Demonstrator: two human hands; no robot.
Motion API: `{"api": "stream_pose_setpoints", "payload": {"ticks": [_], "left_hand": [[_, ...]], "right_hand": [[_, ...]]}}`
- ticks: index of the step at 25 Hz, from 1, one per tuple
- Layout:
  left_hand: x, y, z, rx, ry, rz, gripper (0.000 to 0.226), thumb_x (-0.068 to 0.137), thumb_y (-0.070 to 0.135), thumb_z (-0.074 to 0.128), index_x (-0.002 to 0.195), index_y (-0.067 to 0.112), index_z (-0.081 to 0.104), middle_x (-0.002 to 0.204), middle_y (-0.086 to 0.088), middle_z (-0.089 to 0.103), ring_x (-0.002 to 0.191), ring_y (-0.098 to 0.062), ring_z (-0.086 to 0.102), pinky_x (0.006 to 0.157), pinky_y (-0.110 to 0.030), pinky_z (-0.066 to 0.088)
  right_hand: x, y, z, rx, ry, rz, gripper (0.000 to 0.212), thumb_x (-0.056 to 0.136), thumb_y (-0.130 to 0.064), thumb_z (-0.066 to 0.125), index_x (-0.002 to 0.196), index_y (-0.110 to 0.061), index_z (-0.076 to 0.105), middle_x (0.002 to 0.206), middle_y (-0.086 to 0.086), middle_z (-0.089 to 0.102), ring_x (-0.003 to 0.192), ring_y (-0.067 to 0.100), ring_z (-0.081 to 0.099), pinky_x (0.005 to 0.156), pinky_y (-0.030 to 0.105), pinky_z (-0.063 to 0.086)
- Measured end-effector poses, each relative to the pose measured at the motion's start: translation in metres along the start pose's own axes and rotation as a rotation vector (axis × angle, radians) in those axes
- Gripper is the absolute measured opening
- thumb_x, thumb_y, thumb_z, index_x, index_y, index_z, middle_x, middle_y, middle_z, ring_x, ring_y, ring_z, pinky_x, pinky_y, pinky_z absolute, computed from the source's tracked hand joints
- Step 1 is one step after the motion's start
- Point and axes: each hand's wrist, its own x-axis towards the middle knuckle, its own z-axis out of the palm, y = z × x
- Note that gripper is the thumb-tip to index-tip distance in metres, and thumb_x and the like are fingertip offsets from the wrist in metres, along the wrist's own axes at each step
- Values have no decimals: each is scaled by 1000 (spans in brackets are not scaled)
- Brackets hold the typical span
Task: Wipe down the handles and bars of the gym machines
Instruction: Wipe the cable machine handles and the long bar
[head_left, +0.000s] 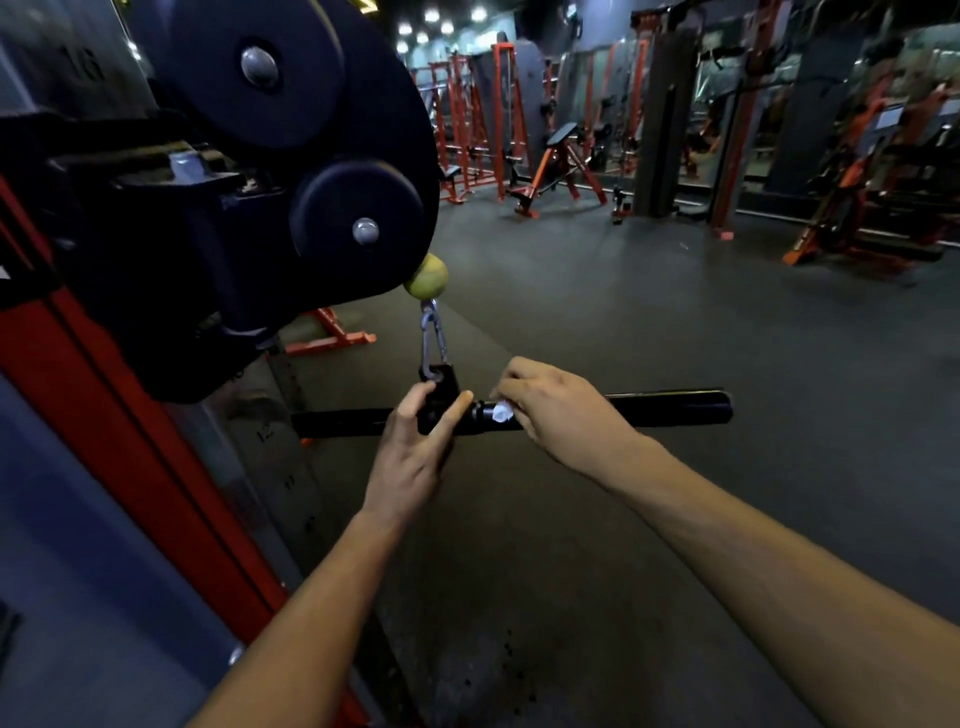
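Note:
A black straight cable bar (670, 406) hangs level from a metal carabiner (434, 340) under a yellow-green stopper ball (427, 276). My left hand (413, 449) grips the bar's centre swivel, thumb and fingers curled around it. Just right of the swivel, my right hand (550, 410) holds a small white wipe (502, 411) pressed against the bar. The bar's left half (337, 423) lies in shadow.
The cable machine's black pulley housing (291, 156) and red upright (130, 415) stand close on the left. Dark rubber floor (675, 312) stretches ahead. Red and orange racks and benches (550, 156) line the far wall, with more machines (857, 197) at the right.

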Motion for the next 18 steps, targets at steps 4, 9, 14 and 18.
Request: {"api": "stream_pose_setpoints", "payload": {"ticks": [4, 9, 14, 18], "left_hand": [[-2, 12, -4, -41, -45, -106, 67, 88, -4, 68, 149, 19, 53, 134, -11, 32, 123, -32, 44, 104, -45, 47], [3, 18, -6, -146, -77, -145, 71, 91, 1, 67, 151, 30, 42, 126, -8, 35, 112, -32, 50, 97, -42, 49], [9, 31, -4, -201, -88, -191, 83, 81, 8, 57, 155, 30, 29, 126, -5, 33, 110, -33, 49, 101, -41, 44], [9, 38, -1, -159, -68, -208, 93, 78, -7, 71, 153, 33, 34, 123, -4, 31, 111, -30, 44, 102, -42, 42]], "right_hand": [[12, -7, 6, 10, -72, -40, 19, 94, -6, 57, 108, -16, 63, 106, 3, 54, 95, 29, 62, 75, 42, 50], [-8, -3, 7, -72, -91, -276, 22, 86, -5, 60, 106, -15, 66, 112, 2, 58, 103, 23, 60, 83, 38, 52], [-5, 5, -6, -19, -137, -122, 27, 91, -10, 61, 115, -19, 71, 120, -1, 60, 105, 25, 64, 83, 43, 55], [9, 17, -15, 106, -154, 195, 30, 94, -16, 55, 113, -28, 74, 113, -1, 71, 105, 24, 64, 89, 39, 53]]}}
